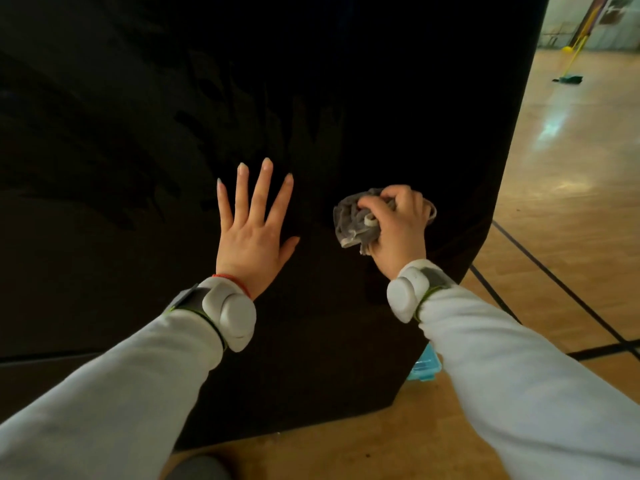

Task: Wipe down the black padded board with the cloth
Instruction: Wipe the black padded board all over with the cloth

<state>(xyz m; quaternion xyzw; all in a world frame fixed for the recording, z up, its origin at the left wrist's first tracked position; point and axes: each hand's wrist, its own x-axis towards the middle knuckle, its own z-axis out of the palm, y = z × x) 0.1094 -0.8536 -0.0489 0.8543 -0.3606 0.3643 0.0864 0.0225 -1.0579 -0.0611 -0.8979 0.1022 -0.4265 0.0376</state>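
The black padded board stands upright in front of me and fills most of the view; faint streaks show across its upper left surface. My left hand lies flat against the board with fingers straight and spread. To its right, my right hand grips a crumpled grey cloth and holds it against the board near the board's right edge.
A wooden gym floor with black lines runs along the right and below the board. A small turquoise box sits on the floor at the board's lower right corner. A yellow-handled mop lies far back right.
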